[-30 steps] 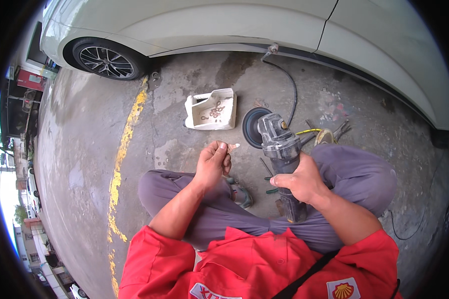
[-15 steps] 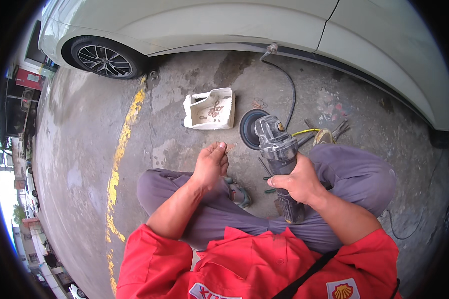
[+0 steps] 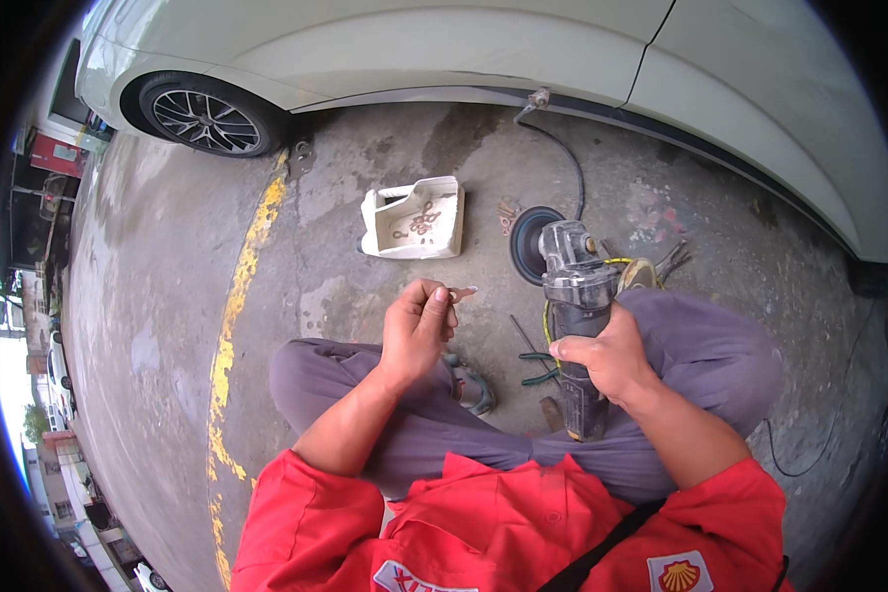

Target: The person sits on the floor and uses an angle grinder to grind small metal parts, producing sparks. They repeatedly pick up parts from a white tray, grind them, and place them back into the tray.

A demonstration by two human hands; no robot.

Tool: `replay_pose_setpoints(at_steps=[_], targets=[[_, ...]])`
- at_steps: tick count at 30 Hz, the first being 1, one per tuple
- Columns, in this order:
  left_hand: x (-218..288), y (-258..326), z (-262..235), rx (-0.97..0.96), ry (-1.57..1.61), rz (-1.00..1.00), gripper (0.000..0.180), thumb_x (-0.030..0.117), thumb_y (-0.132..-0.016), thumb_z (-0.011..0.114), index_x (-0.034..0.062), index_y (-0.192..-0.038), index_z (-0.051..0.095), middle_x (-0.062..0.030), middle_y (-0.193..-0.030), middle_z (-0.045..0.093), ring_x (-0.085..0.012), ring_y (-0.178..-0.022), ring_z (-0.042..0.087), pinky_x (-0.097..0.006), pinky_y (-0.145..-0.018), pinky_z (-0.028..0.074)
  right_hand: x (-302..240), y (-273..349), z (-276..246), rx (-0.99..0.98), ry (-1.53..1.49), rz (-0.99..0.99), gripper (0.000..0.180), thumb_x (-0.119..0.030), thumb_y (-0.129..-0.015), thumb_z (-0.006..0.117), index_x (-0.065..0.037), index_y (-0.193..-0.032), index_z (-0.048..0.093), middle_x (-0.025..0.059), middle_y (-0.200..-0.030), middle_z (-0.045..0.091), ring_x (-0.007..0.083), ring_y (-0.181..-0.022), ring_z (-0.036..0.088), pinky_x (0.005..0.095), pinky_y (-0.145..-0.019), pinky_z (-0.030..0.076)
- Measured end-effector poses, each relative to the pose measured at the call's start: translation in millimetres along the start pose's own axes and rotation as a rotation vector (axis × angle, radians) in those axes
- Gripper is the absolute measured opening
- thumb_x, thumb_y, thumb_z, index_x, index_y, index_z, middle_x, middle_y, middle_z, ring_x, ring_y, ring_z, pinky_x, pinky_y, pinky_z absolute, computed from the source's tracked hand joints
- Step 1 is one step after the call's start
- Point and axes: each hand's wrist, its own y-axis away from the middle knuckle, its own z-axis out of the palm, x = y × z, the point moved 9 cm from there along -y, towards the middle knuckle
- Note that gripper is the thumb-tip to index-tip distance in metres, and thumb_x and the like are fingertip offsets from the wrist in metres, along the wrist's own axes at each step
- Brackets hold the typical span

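Note:
My left hand (image 3: 416, 331) is closed, thumb against fingers, pinching a small coppery metal tab (image 3: 465, 293) whose tip sticks out to the right. My right hand (image 3: 610, 357) wraps round the dark body of a dusty angle grinder (image 3: 575, 281). The grinder stands tilted up before my right thigh, with its round dark disc (image 3: 529, 244) at the far left end. Whether the disc spins cannot be told. Disc and tab are apart. Beyond my left hand lies a white cut-open plastic jug (image 3: 451, 192) with several small coppery ring-shaped pieces (image 3: 426, 219) inside.
Pliers with green handles (image 3: 540, 367) lie between my legs. More coppery pieces (image 3: 507, 212) rest beside the disc. A clamp (image 3: 539, 97) on the car's sill carries a dark cable (image 3: 574, 168). Metal rods (image 3: 673, 259) lie near my right shoe (image 3: 638, 276). The pale car (image 3: 414, 44) stands ahead.
The grinder has moved right with my right hand, away from my left hand. My left hand has turned slightly, and the coppery tab now shows more. The pliers are less covered.

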Motion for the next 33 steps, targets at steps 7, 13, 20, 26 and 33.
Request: replay_pose_setpoints(at_steps=[7,13,20,26,33], targets=[[15,-101,-50,0.020,-0.542,-0.100,0.027,0.023,-0.108,0.055,0.0003,-0.097,0.064,-0.0050,-0.073,0.068,-0.0109,-0.059,0.061,-0.029,-0.056,0.050,-3,6,-33,0.152,-0.122,0.066,0.038,-0.001,-0.072,0.075,-0.002,-0.108,0.065,0.0021,-0.090,0.065,0.0135,-0.079,0.062,0.0305,-0.073,0.050],[-118,-231,-122,0.130,-0.505,-0.421,0.027,0.022,-0.108,0.053,-0.0012,-0.101,0.066,-0.0055,-0.075,0.065,-0.0140,-0.059,0.058,-0.031,-0.055,0.048,6,0,-54,0.226,-0.109,0.150,0.034,-0.002,-0.071,0.074,-0.002,-0.104,0.067,0.0027,-0.093,0.067,0.0135,-0.079,0.062,0.0294,-0.073,0.049],[-224,-269,-100,0.188,-1.252,-0.268,0.037,0.032,-0.098,0.061,0.0011,-0.118,0.069,-0.0234,-0.110,0.073,-0.0409,-0.107,0.069,-0.049,-0.093,0.055,16,-6,-74,0.342,-0.086,0.242,0.028,-0.004,-0.072,0.079,-0.003,-0.096,0.065,-0.0012,-0.085,0.062,0.0098,-0.075,0.057,0.0283,-0.069,0.048],[-274,-282,26,0.017,-0.991,-0.422,0.043,0.039,-0.093,0.069,0.0019,-0.116,0.071,-0.0233,-0.113,0.073,-0.0384,-0.109,0.070,-0.047,-0.093,0.056,15,-17,-72,0.338,-0.011,0.368,0.035,-0.005,-0.071,0.082,-0.002,-0.102,0.066,0.0005,-0.090,0.065,0.0124,-0.080,0.060,0.0311,-0.075,0.051],[-335,-284,37,0.261,-0.741,-0.721,0.042,0.036,-0.085,0.075,0.0074,-0.115,0.074,-0.0181,-0.123,0.072,-0.0337,-0.117,0.068,-0.042,-0.098,0.056,2,-18,-63,0.385,0.075,0.350,0.033,-0.009,-0.065,0.077,-0.003,-0.095,0.065,0.0042,-0.085,0.065,0.0155,-0.075,0.062,0.0310,-0.073,0.051]])
